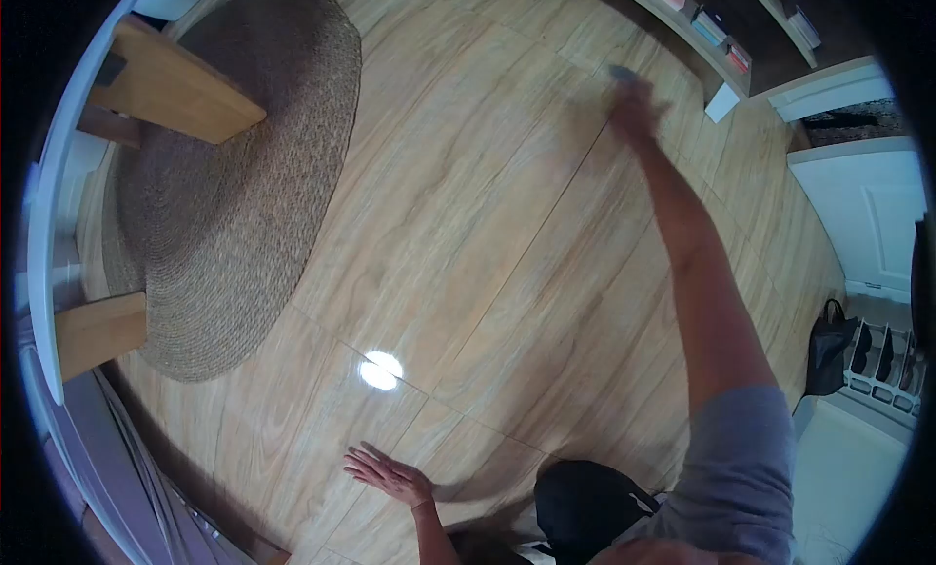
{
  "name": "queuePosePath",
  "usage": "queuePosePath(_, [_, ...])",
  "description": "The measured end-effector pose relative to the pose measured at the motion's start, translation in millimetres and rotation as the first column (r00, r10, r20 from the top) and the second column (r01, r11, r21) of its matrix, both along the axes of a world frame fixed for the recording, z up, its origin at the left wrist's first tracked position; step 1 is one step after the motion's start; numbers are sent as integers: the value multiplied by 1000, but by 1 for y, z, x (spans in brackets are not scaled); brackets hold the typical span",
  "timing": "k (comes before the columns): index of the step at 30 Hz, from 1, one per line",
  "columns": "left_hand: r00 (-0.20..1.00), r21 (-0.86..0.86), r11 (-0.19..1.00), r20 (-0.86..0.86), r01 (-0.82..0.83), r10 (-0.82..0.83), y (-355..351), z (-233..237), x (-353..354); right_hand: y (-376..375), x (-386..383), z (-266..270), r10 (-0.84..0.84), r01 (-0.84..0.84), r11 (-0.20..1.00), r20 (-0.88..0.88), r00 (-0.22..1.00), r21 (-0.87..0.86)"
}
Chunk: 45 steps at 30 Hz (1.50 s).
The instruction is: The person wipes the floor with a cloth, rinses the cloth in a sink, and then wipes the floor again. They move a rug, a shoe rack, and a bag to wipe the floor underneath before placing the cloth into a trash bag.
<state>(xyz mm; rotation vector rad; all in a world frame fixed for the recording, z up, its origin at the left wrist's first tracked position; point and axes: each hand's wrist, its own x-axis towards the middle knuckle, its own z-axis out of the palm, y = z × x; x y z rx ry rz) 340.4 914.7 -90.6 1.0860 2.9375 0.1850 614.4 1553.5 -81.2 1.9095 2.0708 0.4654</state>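
My right hand (636, 107) reaches far out over the wood-look floor (487, 194), its arm stretched toward the shelf at the top right. Motion smears its fingers. A small grey-blue thing (621, 73) shows at the fingertips, too blurred to name. Low in the view, my left hand (390, 475) is open with the fingers extended, holding nothing, at or just above the floor. My knee in dark cloth (585, 506) is beside it, to the right.
On the left a round woven rug (283, 204) lies under wooden furniture legs (185, 87). A shelf with small books (710, 27) stands at the top right. Along the right are a white cabinet door (882, 214), a black bag (829, 350) and a slotted rack (882, 365).
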Motion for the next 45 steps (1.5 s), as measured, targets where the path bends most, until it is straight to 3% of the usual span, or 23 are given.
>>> queuePosePath(1, [1000,-6,1000,0,5,-5,1,-1,-2,4,28,0,-169,176,982,-103,980,65])
queuePosePath(2, [1000,20,1000,19,10,-10,0,-1,-2,11,39,-13,-173,179,982,-100,980,60])
queuePosePath(4, [999,47,999,42,9,-11,-1,-2,-2,26,48,-61,74,-13,995,-629,774,102])
queuePosePath(5, [999,36,999,54,-2,0,-2,-1,-1,4,17,-83,250,-153,962,-952,175,224])
queuePosePath(6, [998,26,1000,63,-12,10,-2,-2,-1,-42,-33,-53,639,-425,768,-528,559,480])
queuePosePath(8, [999,28,1000,52,-1,0,-4,-5,-3,-91,-106,-31,718,-772,551,-651,245,317])
queuePosePath(10, [999,54,999,44,6,-9,-6,-9,-3,-117,-155,-10,771,-937,246,-636,34,248])
queuePosePath(12, [999,42,999,31,34,-36,-7,-11,-6,-74,-184,-13,884,-911,314,-433,177,267])
queuePosePath(14, [998,30,998,21,59,-60,-7,-12,-3,9,-193,-23,754,-755,596,-512,411,272])
queuePosePath(15, [998,50,998,34,47,-49,-7,-12,-3,57,-180,-42,744,-629,667,-411,527,399])
queuePosePath(16, [998,69,997,46,32,-36,-8,-12,-5,106,-154,-55,630,-575,766,-160,760,287])
queuePosePath(19, [997,67,998,69,-19,15,-8,-12,-4,169,-21,-73,464,-462,885,160,871,-48])
queuePosePath(20, [996,63,997,82,-35,29,-8,-11,-3,186,36,-95,321,-317,946,-39,946,71])
queuePosePath(21, [998,64,998,62,-21,17,-7,-11,-5,125,29,-36,22,9,981,-157,987,193])
queuePosePath(22, [999,68,998,44,-3,0,-7,-12,-6,133,72,-47,-5,79,971,-310,951,226])
queuePosePath(24, [998,33,999,55,-7,5,-11,-13,-7,91,121,-47,-201,210,941,-60,978,264])
queuePosePath(30, [1000,6,1000,17,-23,23,-9,-14,-6,-28,148,-31,-115,169,979,-372,921,115])
queuePosePath(34, [997,98,994,57,-52,47,-5,-7,-4,-130,97,-40,275,-152,953,-541,795,261])
queuePosePath(36, [992,150,984,99,-96,82,-3,0,-1,-184,45,-27,392,-338,920,-487,780,199])
queuePosePath(39, [993,409,906,91,-107,76,-9,-5,0,-255,-35,-20,503,-514,848,-496,708,126])
queuePosePath(41, [984,451,882,163,-135,67,-13,-1,3,-305,-82,-17,630,-664,724,-569,529,185])
queuePosePath(43, [989,554,829,149,-69,-17,-25,1,-1,-363,-132,-6,664,-747,657,-548,509,102])
queuePosePath(45, [953,636,732,297,-244,60,-48,9,6,-429,-180,2,700,-827,562,-537,470,9])
